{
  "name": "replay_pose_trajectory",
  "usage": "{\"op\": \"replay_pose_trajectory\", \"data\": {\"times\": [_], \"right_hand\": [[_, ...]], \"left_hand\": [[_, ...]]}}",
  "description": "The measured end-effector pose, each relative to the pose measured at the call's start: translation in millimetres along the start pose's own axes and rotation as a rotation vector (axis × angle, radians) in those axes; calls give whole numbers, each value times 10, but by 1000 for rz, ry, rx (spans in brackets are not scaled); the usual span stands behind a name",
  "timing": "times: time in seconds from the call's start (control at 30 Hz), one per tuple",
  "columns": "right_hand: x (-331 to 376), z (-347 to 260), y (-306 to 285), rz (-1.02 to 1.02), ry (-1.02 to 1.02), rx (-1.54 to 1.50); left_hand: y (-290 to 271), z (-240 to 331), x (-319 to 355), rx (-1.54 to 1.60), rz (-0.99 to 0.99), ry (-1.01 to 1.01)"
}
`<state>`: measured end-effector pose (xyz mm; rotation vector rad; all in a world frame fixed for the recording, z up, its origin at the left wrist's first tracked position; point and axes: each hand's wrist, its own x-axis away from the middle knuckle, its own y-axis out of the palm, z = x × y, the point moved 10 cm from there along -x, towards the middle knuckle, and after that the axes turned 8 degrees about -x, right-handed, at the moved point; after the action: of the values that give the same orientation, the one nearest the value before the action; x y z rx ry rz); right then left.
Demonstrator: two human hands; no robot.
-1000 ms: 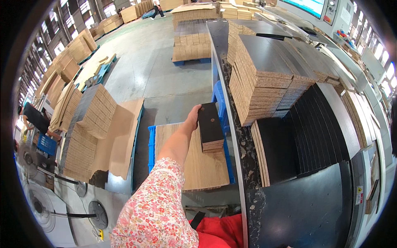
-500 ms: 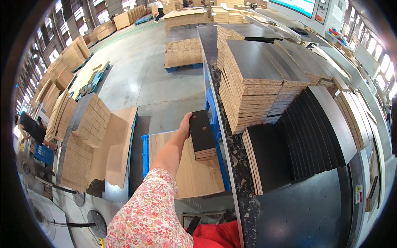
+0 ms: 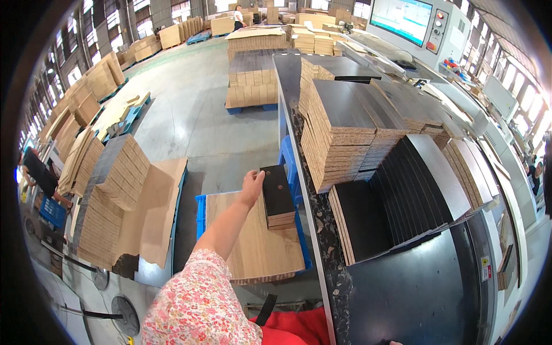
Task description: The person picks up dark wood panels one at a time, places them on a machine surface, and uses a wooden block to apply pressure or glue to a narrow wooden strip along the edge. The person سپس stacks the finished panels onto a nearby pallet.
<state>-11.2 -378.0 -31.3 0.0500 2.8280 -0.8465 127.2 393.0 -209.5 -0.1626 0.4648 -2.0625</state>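
My left hand reaches forward out of a floral sleeve, its fingers on the far left corner of a small stack of dark-topped boards. The stack lies flat at the right edge of a pale wood-grain sheet pile, which rests on a blue pallet. My right hand is out of view.
A long black speckled machine table runs along the right, bearing tall stacks of dark-topped boards and a fanned row of black panels. Cardboard-coloured piles stand at the left. More pallets of boards sit further back. A person stands far off.
The view has lifted and drawn back a little. My left hand stays on the same corner of the small stack, which has not visibly shifted on the sheet pile.
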Motion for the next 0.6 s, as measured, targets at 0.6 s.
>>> {"op": "replay_pose_trajectory", "data": {"times": [0.6], "right_hand": [[2004,375,-1605,896,69,271]], "left_hand": [[240,3243,4038,163,-329,1025]]}}
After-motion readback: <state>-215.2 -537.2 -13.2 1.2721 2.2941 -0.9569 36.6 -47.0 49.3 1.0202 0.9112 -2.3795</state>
